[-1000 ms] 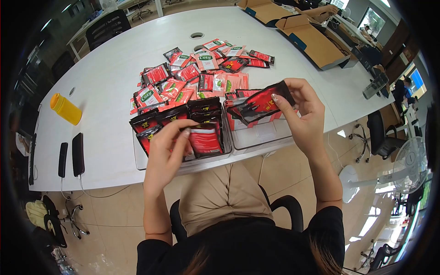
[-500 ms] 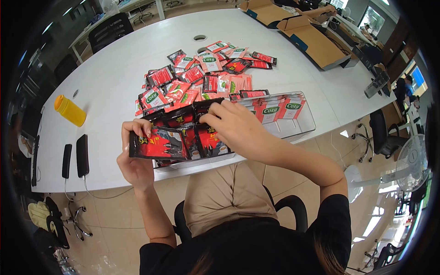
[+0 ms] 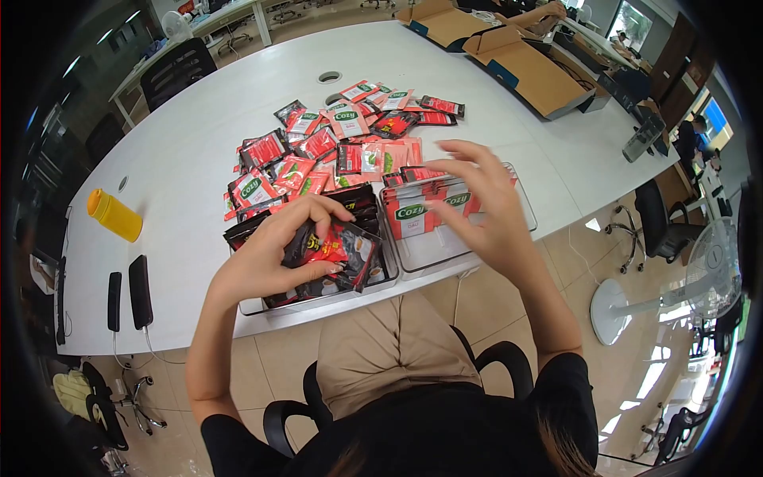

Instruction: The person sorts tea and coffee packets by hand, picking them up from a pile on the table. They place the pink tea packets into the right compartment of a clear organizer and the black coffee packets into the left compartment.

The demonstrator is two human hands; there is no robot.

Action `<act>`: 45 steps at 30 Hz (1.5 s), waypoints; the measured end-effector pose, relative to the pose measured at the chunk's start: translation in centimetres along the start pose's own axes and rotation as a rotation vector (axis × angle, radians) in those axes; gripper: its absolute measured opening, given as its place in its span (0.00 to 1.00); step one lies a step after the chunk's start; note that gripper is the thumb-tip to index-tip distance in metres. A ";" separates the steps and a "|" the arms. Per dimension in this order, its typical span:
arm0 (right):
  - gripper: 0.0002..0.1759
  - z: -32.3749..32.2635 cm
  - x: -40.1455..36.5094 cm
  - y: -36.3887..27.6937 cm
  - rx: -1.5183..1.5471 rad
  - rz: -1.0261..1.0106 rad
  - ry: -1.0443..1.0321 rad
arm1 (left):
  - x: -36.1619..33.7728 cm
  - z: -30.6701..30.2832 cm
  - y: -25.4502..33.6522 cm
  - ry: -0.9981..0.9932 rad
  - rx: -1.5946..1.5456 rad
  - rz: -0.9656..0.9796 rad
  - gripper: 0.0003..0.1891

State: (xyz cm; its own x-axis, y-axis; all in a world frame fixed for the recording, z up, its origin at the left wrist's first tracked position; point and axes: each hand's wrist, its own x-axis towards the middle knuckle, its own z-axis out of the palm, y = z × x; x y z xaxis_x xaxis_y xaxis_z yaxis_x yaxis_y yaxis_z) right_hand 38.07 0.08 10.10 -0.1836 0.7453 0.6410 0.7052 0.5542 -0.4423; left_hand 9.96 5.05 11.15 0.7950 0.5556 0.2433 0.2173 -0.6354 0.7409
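A black-and-red sachet (image 3: 362, 253) is gripped in my left hand (image 3: 266, 258), thumb and fingers closed on it, above the left clear bin (image 3: 388, 278). Several more black-and-red sachets stand or lie inside that bin, partly covered by the hand. My right hand (image 3: 497, 219) hovers over the right clear bin (image 3: 433, 259) with its fingers spread and nothing in them. Inside this bin, red-and-white Cozy sachets (image 3: 411, 213) stand in a row at the back. Behind both bins spreads a mixed pile of sachets (image 3: 318, 145), some pink-red, some black and red.
On the left of the white table (image 3: 199, 119) are a yellow bottle (image 3: 116, 215) and two dark phone-like devices (image 3: 141, 291) with cables. Opened cardboard boxes (image 3: 536, 75) and a clear cup (image 3: 642, 141) stand at the right. A fan (image 3: 612, 310) is beside the table.
My right hand has left the black-and-red sachets, moved right and opened. My left hand has tipped its sachet down into the left bin area. The view has shifted slightly.
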 end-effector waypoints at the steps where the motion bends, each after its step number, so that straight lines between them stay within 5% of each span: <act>1: 0.19 -0.8 -0.5 0.6 -0.009 0.035 0.049 | 0.6 -0.1 0.0 -0.046 0.016 -0.003 0.17; 8: 0.14 -4.8 -4.8 6.3 -0.102 0.267 0.348 | 3.2 -0.3 1.1 -0.182 0.154 0.088 0.27; 11: 0.13 -5.4 -6.2 8.5 -0.108 0.349 0.385 | 3.2 -0.9 2.1 -0.338 0.170 -0.106 0.27; 16: 0.12 -5.8 -7.6 12.0 -0.049 0.392 0.443 | 2.9 0.6 3.0 -0.294 0.214 -0.167 0.28; 23: 0.14 -4.5 -7.0 16.1 0.195 0.402 0.594 | 2.8 -1.1 3.7 0.025 0.280 -0.299 0.31; 27: 0.14 -3.1 -6.9 18.4 0.355 0.452 0.641 | 3.1 2.1 3.4 -0.241 0.490 -0.342 0.34; 28: 0.14 -2.8 -6.9 18.7 0.386 0.483 0.642 | 2.9 3.0 2.6 -0.244 0.600 -0.231 0.35; 31: 0.14 -2.8 -6.9 18.6 0.431 0.546 0.670 | 3.5 3.8 3.5 -0.124 0.828 -0.093 0.47; 34: 0.14 -2.9 -7.2 18.6 0.457 0.575 0.682 | 4.2 4.1 3.9 0.017 0.988 -0.239 0.59; 37: 0.14 -2.9 -7.3 18.6 0.462 0.606 0.662 | 4.1 4.1 2.2 -0.061 0.886 -0.365 0.66; 45: 0.13 -2.8 -7.3 18.7 0.425 0.641 0.629 | 4.5 5.0 1.4 -0.009 0.866 -0.480 0.59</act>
State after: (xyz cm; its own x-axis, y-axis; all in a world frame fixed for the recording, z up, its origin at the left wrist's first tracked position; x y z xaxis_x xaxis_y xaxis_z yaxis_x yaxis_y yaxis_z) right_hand 54.50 3.96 -1.09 0.6300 0.6864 0.3633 0.2170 0.2936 -0.9310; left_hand 16.66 3.92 10.18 0.5179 0.8549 0.0299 0.8537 -0.5188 0.0450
